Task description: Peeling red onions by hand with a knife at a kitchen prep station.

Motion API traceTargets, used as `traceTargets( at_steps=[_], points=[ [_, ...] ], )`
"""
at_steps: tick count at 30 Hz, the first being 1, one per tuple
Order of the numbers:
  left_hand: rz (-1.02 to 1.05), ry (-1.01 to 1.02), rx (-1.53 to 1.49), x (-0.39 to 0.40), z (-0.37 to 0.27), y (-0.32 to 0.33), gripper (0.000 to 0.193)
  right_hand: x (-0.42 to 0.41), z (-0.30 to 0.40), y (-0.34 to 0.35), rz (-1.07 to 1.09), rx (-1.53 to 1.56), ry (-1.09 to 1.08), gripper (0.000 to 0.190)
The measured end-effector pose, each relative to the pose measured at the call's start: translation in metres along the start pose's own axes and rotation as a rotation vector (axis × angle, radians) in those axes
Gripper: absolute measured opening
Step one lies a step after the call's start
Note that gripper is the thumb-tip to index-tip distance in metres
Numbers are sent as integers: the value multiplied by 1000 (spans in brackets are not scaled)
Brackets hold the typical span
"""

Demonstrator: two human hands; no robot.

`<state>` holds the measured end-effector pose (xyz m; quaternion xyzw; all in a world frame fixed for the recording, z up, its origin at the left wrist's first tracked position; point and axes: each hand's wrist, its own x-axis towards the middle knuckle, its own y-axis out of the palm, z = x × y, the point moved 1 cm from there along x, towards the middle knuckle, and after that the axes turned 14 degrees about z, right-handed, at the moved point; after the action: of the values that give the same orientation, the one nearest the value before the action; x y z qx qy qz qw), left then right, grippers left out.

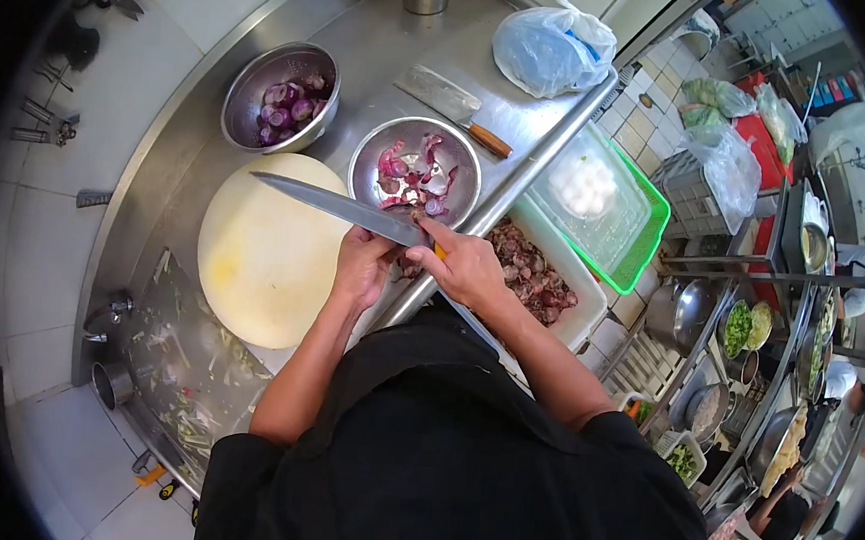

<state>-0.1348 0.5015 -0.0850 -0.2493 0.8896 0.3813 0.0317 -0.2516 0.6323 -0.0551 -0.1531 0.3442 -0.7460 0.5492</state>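
Note:
My right hand (464, 263) grips a kitchen knife (339, 209) by its handle, a bit of yellow showing at the palm. The long blade points left over the round cutting board (268, 258). Close beside it, under the blade, my left hand (363, 265) has its fingers curled round something small and dark, mostly hidden, probably an onion. Just beyond both hands stands a perforated metal bowl (418, 130) with red onion peels and pieces (409, 178). Another metal colander (297, 53) behind the board holds peeled red onions (285, 113).
A cleaver (444, 98) lies on the steel counter near a tied plastic bag (553, 51) and a metal cup (425, 0). Right of the counter edge are a white tub of onions (534, 273) and a green basket (649, 240). Vegetable scraps (189, 411) litter the left. People work far right.

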Motion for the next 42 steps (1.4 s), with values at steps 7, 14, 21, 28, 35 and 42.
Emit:
traceTargets(
  at_steps=[7, 14, 21, 28, 35, 42],
  points=[
    [-17, 54, -62, 2, 5, -10, 21, 10, -2, 1, -18, -47, -54, 65],
    [-35, 34, -77, 4, 10, -8, 19, 8, -20, 6, -46, -84, -109, 61],
    [44, -43, -81, 0, -11, 2, 33, 0, -54, -10, 40, -2, 107, 56],
    [5, -205, 304, 34, -17, -17, 47, 3, -55, -18, 154, 252, 248, 55],
    [-15, 139, 306, 43, -13, -12, 39, -6, -40, -13, 111, 165, 238, 63],
    [-1, 151, 55, 36, -15, -11, 39, -6, -12, -30, 205, 93, 281, 60]
  ],
)
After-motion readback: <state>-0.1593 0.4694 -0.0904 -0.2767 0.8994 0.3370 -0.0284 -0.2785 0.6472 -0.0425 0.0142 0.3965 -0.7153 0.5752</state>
